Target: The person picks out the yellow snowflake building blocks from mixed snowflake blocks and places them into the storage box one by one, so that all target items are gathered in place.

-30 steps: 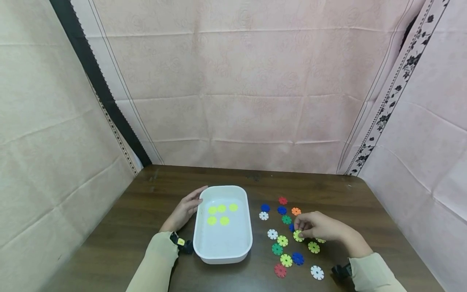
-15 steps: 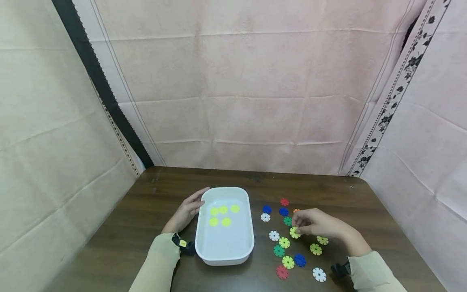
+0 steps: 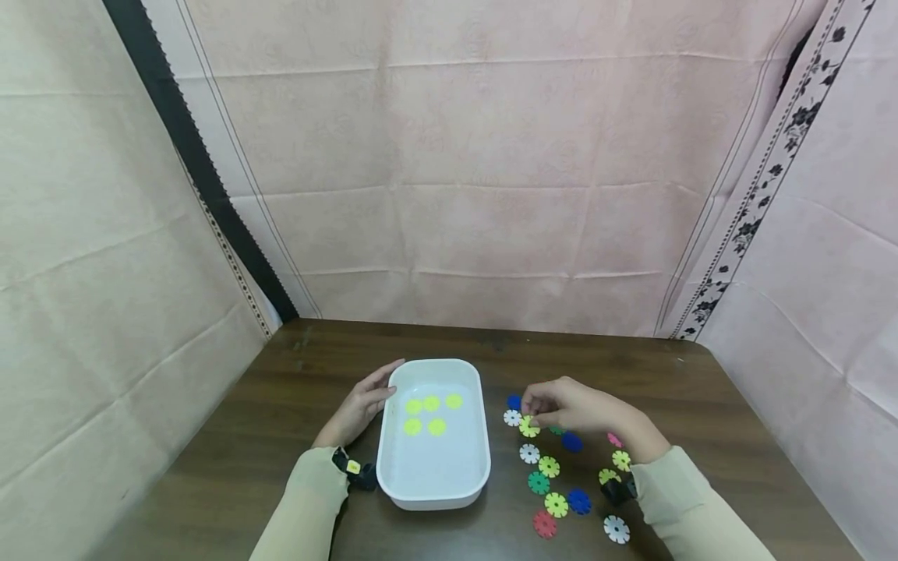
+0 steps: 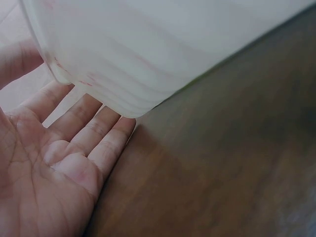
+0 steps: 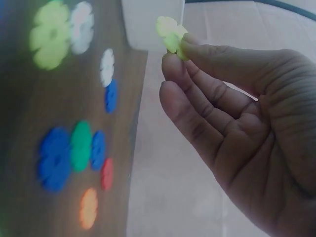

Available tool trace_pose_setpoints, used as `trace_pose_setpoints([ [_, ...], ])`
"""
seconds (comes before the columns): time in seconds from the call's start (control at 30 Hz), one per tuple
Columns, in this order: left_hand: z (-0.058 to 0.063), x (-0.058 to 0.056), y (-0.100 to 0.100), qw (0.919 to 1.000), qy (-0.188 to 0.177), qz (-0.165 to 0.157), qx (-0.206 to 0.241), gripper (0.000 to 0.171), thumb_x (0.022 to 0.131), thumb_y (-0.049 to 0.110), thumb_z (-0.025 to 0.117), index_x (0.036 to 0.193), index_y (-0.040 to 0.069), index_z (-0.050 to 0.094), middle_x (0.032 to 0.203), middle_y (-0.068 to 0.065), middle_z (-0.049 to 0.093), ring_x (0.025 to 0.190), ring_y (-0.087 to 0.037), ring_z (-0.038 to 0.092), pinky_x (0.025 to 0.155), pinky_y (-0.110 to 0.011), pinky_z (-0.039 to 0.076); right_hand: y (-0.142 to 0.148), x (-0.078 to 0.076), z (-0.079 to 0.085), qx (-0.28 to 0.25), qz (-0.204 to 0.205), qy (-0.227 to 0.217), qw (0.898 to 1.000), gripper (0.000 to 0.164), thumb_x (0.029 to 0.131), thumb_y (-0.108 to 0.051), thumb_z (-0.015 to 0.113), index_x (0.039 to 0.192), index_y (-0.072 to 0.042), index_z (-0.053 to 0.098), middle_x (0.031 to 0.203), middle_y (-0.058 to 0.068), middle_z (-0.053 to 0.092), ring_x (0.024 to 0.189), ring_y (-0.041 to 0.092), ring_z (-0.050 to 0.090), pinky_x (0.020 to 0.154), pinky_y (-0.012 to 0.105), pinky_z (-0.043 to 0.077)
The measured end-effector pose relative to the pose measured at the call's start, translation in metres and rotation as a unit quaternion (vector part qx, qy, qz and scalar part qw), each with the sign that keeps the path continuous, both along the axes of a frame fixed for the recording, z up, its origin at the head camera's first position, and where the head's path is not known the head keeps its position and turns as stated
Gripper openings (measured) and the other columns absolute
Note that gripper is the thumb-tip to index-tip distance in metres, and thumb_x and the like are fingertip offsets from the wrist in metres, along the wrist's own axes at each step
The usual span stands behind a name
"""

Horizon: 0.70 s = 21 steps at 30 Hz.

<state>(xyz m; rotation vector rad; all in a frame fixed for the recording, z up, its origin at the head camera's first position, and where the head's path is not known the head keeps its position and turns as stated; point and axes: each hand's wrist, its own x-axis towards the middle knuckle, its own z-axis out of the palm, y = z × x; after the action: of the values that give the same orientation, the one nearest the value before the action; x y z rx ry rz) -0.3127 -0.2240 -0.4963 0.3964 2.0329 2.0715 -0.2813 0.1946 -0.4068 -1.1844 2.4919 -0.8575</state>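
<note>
In the head view a white rectangular plastic tray point(image 3: 435, 471) stands on the table, with several flat yellow-green pieces point(image 3: 413, 426) on its floor. My left hand point(image 3: 361, 405) lies along its far left corner, fingers nearly straight against the outside and thumb at the rim. The left wrist view has that hand point(image 4: 59, 148) palm up to the camera beside the tray's wall point(image 4: 148, 49). My right hand point(image 3: 582, 405) pinches a yellow-green flower-shaped disc point(image 3: 528, 428) between thumb and fingertips, to the right of the tray. The disc's notched petals point(image 5: 170, 32) show in the right wrist view.
Loose flower discs lie right of the tray: white point(image 3: 616, 530), red point(image 3: 544, 523), blue point(image 3: 579, 501), green point(image 3: 539, 483), yellow-green point(image 3: 556, 505) and a pink one point(image 3: 615, 439). Pale cloth point(image 3: 484, 195) hangs behind the brown table point(image 3: 337, 343).
My right hand has lifted the yellow-green disc from among the loose ones and carried it left toward the tray. A pink disc has come into view. My left hand keeps its place.
</note>
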Motion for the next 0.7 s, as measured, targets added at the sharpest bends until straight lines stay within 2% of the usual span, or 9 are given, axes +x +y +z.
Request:
trace_pose_setpoints([
  [0.2,-0.003,0.000,-0.001,1.0000,-0.006,0.003,0.003,0.052,0.102,0.019,0.054,0.153,0.022,0.044,0.155,-0.002,0.044,0.140,-0.024,0.045,0.115,-0.041,0.036,-0.030,-0.010,0.008,0.004,0.009,0.022,1.000,0.011,0.097,-0.016,0.069,0.106,-0.022,0.068,0.096,-0.009,0.070,0.089,0.008,0.066,0.081,0.026,0.056],
  [0.47,-0.004,-0.001,0.000,1.0000,-0.004,0.001,0.004,0.051,0.101,0.020,0.055,0.152,0.024,0.045,0.154,0.000,0.045,0.139,-0.023,0.046,0.112,-0.038,0.039,-0.064,-0.023,0.007,-0.018,0.024,0.040,0.999,0.012,0.097,-0.016,0.069,0.106,-0.022,0.068,0.099,-0.011,0.071,0.092,0.004,0.066,0.085,0.023,0.056],
  [0.7,-0.002,-0.002,-0.002,1.0000,-0.006,0.001,0.003,0.051,0.101,0.019,0.055,0.151,0.024,0.045,0.154,-0.002,0.045,0.139,-0.024,0.046,0.112,-0.038,0.039,-0.086,-0.032,0.006,-0.010,0.051,0.051,0.997,0.013,0.098,-0.013,0.067,0.110,-0.013,0.070,0.101,-0.007,0.071,0.092,0.004,0.065,0.085,0.022,0.055],
])
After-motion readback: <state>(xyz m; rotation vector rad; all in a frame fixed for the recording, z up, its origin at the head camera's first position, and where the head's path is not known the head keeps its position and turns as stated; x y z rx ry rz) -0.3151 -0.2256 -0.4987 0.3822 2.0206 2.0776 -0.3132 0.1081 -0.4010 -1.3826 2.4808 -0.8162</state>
